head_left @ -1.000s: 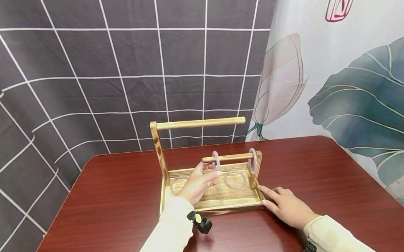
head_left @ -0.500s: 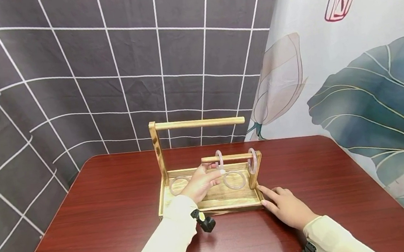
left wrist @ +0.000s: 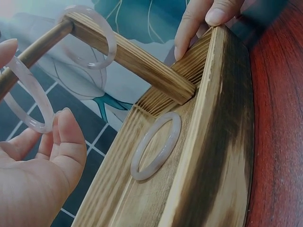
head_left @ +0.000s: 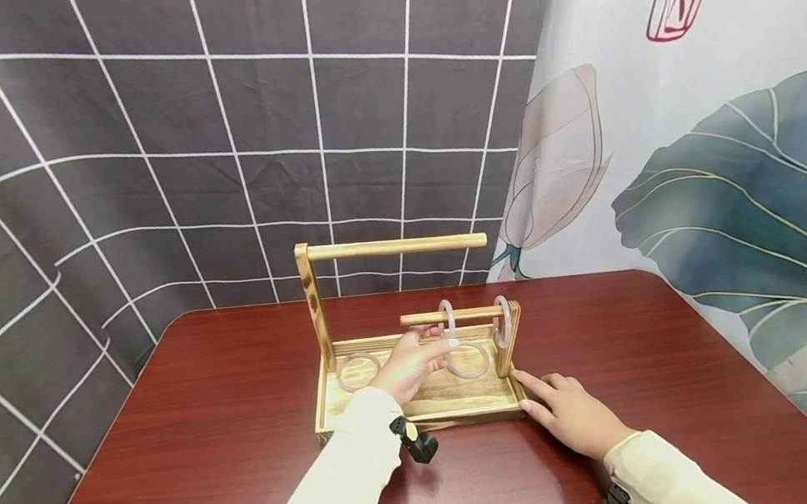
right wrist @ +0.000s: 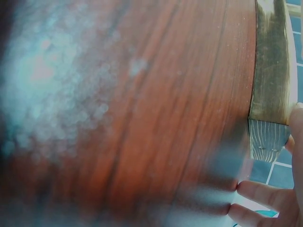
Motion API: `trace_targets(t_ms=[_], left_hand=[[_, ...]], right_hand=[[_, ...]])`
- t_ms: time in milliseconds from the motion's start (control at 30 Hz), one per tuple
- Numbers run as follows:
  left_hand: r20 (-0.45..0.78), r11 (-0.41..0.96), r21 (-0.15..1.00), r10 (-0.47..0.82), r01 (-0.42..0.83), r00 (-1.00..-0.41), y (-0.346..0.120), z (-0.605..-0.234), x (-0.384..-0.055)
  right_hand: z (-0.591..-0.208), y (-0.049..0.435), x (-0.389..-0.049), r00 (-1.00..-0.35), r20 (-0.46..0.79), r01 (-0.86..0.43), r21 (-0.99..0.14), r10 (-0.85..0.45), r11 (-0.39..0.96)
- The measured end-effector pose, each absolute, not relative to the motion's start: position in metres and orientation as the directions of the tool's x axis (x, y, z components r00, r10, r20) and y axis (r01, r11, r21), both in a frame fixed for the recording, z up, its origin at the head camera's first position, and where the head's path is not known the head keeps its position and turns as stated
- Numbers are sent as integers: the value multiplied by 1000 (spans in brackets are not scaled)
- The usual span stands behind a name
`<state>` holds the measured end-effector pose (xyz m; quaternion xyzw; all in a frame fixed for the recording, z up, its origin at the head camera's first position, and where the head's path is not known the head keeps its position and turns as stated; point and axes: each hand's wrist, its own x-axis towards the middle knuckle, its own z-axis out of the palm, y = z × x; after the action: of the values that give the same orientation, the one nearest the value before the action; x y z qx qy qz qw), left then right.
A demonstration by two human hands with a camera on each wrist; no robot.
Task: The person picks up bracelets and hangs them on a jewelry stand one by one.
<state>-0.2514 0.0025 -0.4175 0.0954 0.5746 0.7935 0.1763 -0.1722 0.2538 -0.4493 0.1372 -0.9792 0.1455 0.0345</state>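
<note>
A wooden stand [head_left: 460,405] has a shallow tray base and two horizontal rods. My left hand [head_left: 409,369] pinches a pale translucent bangle [left wrist: 46,109] that hangs around the lower rod [head_left: 475,313], partway along it. Another pale bangle [left wrist: 111,42] hangs on the same rod by its right post. Two more bangles lie flat in the tray, the left bangle [head_left: 357,355] behind my left wrist and the right bangle [left wrist: 176,127] near the post. My right hand [head_left: 578,417] rests its extended fingers and thumb against the tray's right front corner.
The upper rod [head_left: 395,246] reaches right from the tall left post [head_left: 316,309]. A reddish-brown table [head_left: 224,392] carries the stand. Behind it hang a dark grid-patterned cloth [head_left: 274,184] and a pale cloth with leaf prints [head_left: 742,177].
My left hand has moved right, sliding the pinched bangle along the lower rod toward the bangle at the post. The right hand stays at the tray corner.
</note>
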Motion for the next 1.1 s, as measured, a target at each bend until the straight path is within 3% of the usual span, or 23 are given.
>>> trace_targets(t_ms=[1100], left_hand=[[-72,-271,944,390,-189,-918,24,-414,-253]], right_hand=[[-447,253,-172,-966,76,-257,-277,-246,926]])
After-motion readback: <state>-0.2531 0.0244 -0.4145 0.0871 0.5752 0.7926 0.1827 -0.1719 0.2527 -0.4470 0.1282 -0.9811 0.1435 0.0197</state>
